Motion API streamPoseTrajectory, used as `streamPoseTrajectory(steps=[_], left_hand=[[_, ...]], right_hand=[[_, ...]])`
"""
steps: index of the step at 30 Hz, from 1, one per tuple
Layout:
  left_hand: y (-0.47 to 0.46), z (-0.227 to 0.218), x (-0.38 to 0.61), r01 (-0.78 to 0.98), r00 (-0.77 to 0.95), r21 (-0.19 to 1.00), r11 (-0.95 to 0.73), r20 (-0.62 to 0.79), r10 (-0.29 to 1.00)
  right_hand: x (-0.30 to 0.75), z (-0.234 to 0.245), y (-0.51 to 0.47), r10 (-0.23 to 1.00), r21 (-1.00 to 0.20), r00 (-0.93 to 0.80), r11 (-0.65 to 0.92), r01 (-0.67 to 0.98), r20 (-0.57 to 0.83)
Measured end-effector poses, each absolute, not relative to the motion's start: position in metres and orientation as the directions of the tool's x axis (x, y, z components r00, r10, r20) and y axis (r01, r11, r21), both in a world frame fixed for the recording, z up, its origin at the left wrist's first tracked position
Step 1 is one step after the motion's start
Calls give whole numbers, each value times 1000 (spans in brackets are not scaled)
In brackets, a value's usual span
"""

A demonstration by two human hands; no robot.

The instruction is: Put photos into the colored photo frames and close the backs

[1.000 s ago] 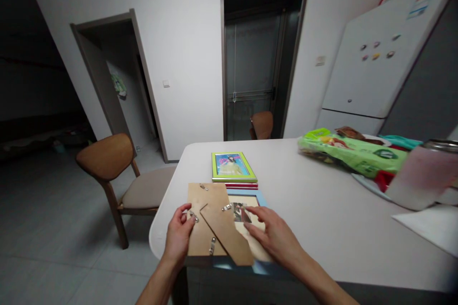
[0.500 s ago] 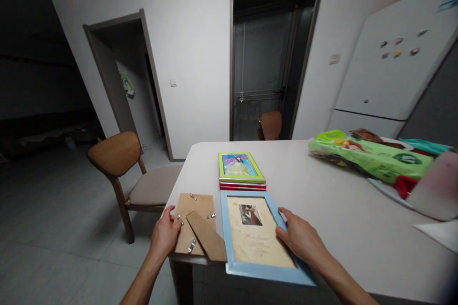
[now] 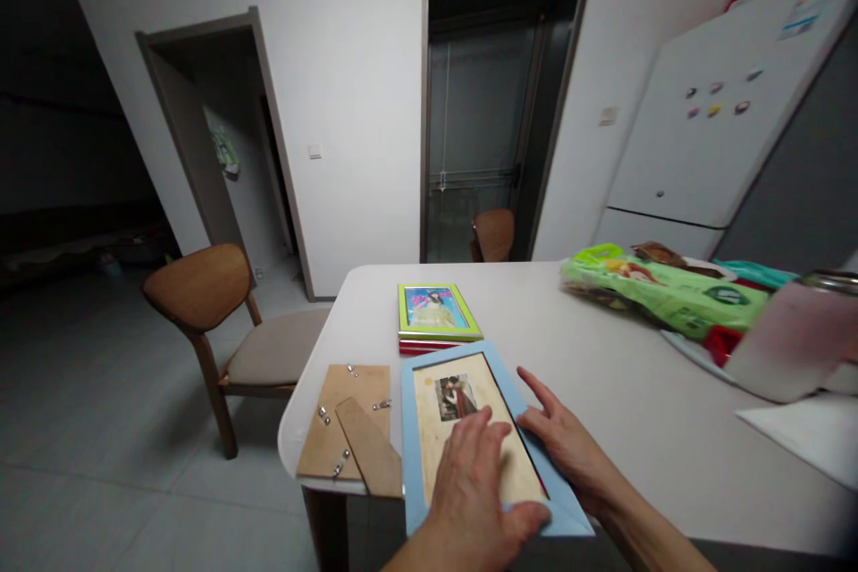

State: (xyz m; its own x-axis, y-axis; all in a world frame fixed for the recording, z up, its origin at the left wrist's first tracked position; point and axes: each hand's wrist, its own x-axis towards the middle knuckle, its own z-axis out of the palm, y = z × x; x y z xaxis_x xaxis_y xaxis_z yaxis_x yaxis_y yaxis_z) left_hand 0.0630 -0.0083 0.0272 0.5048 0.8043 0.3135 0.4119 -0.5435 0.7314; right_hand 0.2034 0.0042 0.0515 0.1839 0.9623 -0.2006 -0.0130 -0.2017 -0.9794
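Note:
A light blue picture frame (image 3: 410,438) lies face down at the near edge of the white table (image 3: 603,402), with a yellowed paper sheet and a small photo (image 3: 454,397) inside it. My left hand (image 3: 473,483) rests flat on that paper, fingers stretched out. My right hand (image 3: 563,447) lies on the frame's right border, fingers spread and flat. The brown backing board (image 3: 349,429) with its stand and metal clips lies to the left of the frame, with no hand on it.
A green picture frame (image 3: 437,311) sits on a red one behind the blue frame. Green snack bags (image 3: 663,290) and a pink jar (image 3: 791,335) are at the right. A wooden chair (image 3: 221,322) stands left of the table. A white fridge (image 3: 703,143) is behind.
My left hand has left the backing board and come to rest on the paper inside the blue frame. The right hand has opened along the frame's right border.

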Motion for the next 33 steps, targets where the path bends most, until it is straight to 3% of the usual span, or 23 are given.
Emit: streamPoseTrajectory(steps=[9,15,19,22,24,28,33], left_hand=[[-3,17,67,450,468,730,-514,297,832],[0,33,61,426,426,639,-641,483,765],[12,42,32,493,169,680,-543,537,827],[22,33,1,494,-71,793,-358,447,892],[24,20,-16,472,-139,842,-260,362,922],[19,-5,-35,560,-112,801,-212,326,939],[11,-8,-41,764,32,594,-252,355,934]], right_hand=[[208,43,4,959,-964,164,-202,-174,-230],[207,50,5,961,-975,179,-193,-110,-210],[222,37,12,957,-973,258,-173,153,-130],[238,19,19,939,-878,343,-184,441,-25],[247,9,22,929,-770,369,-207,604,39],[252,0,26,927,-565,367,-261,782,80],[250,-2,26,942,-431,325,-257,865,89]])
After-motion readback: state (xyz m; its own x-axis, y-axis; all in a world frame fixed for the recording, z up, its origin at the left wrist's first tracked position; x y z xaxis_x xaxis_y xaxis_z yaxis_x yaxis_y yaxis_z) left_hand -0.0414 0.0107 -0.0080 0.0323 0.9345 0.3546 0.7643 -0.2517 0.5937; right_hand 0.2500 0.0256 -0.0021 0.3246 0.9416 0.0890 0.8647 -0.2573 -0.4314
